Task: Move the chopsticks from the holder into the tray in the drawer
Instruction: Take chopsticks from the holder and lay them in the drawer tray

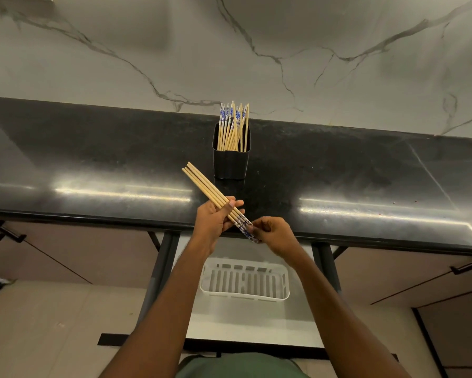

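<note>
Scene: black stone counter (93, 170) under a veined marble wall; an open drawer (256, 331) below its front edge.

Holder: black square holder (231, 163) upright on the counter, many chopsticks standing in it (233, 126), patterned blue-and-white ends up, leaning loosely against each other.

Held bundle: a few chopsticks (210, 190) out of the holder, lying diagonally above the counter's front edge, plain tips pointing up-left, patterned ends down-right.

Left hand: left hand (215, 222) closed around the middle of the bundle, thumb pressed across the sticks.

Right hand: right hand (275, 236) pinching the patterned ends, fingertips closed on them; appears to be squaring the sticks up.

Tray: white slotted tray (244, 281) in the drawer, directly below the hands; no chopsticks visible in it, part hidden by the arms.

Handling (judged): light, stiff, thin wood; smooth and round enough to roll or fan out of a loose grip. Lacquered patterned ends likely slicker than the bare shafts.

Where to hold (judged): mid-shaft, all sticks clamped together, second hand steadying one end as now.

Progress (judged): early; most of the sticks are in the holder.

Risk (judged): a stick slipping free and missing the tray, or falling through to the drawer floor.
</note>
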